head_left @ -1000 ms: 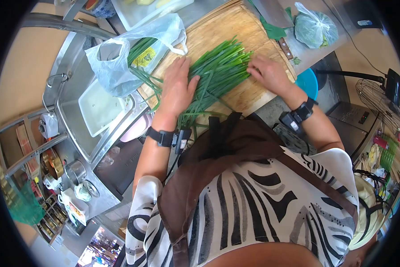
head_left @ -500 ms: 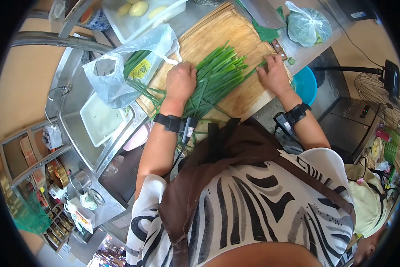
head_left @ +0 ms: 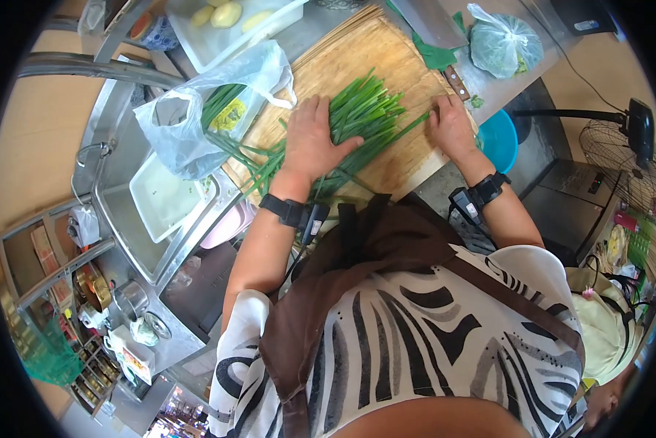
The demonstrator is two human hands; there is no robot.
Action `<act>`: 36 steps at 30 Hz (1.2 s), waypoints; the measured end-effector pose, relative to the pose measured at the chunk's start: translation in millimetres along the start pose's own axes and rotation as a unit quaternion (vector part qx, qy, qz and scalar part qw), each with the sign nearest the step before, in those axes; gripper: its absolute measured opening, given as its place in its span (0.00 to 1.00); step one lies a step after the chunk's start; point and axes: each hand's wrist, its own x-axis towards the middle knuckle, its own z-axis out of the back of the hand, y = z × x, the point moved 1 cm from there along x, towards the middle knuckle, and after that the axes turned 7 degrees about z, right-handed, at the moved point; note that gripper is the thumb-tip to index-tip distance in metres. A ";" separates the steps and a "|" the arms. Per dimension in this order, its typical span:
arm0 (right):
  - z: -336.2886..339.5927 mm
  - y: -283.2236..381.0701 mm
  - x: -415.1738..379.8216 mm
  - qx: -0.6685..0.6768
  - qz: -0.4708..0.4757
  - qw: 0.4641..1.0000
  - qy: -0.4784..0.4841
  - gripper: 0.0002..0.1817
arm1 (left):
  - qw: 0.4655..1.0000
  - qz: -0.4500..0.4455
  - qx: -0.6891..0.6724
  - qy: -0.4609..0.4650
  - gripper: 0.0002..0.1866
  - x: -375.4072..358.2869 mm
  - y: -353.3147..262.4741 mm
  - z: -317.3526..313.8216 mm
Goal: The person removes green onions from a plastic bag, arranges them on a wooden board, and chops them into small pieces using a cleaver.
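A bunch of garlic chives (head_left: 372, 109) lies across the wooden cutting board (head_left: 342, 55), with loose leaves trailing to the left. My left hand (head_left: 312, 142) rests open on the left part of the bunch, thumb spread over the leaves. At the board's right side, my right hand (head_left: 454, 130) has its fingers curled, and one long chive stalk reaches its fingertips. Just beyond that hand lies the wooden handle (head_left: 456, 82) of a cleaver, whose broad blade (head_left: 432, 22) points away. More chives show inside a thin plastic bag (head_left: 174, 135) left of the board.
A white tub (head_left: 291, 16) with potatoes stands behind the bag. Left is a metal sink (head_left: 123, 219) with a white basin (head_left: 160, 208). A tied bag of greens (head_left: 507, 44) sits at the back right; a blue bucket (head_left: 502, 142) is below the counter's right edge.
My left hand has turned and opened, its thumb now spread across the chives where its fingers were curled before. My right hand has shifted slightly, still beside the stalk's end.
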 end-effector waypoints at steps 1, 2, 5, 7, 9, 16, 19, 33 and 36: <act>-4.4 -6.1 -2.3 0.010 -0.020 0.999 0.028 0.09 | 0.999 0.020 0.012 0.036 0.48 -0.3 -4.6 -0.7; -11.6 -6.2 -7.7 0.008 -0.020 0.999 0.027 0.09 | 0.996 0.041 0.025 0.072 0.55 -1.0 -9.1 -2.2; -21.6 22.7 -12.4 0.116 0.004 0.990 0.077 0.07 | 0.989 0.052 0.089 0.101 0.64 -2.4 -23.5 -12.0; -16.1 43.3 -4.9 0.134 -0.015 0.975 0.177 0.06 | 0.983 0.059 0.120 0.122 0.65 -4.8 -34.4 -15.8; -10.2 41.5 6.2 0.111 -0.018 0.976 0.185 0.07 | 0.975 0.069 0.153 0.143 0.67 -5.7 -37.8 -19.3; -35.8 12.6 57.7 0.151 0.039 0.987 -0.037 0.23 | 0.978 0.075 0.151 0.121 0.68 -7.6 -36.4 -26.8; -65.2 25.9 67.0 0.261 0.061 0.963 0.035 0.28 | 0.977 0.078 0.153 0.130 0.68 -6.8 -42.4 -21.4; -14.8 88.7 58.7 0.083 0.343 0.886 0.299 0.60 | 0.989 0.067 0.102 0.080 0.61 -23.0 -15.9 -32.0; -19.5 90.4 66.9 0.015 0.389 0.871 0.299 0.63 | 0.992 0.072 0.093 0.045 0.53 -30.6 -13.2 -1.0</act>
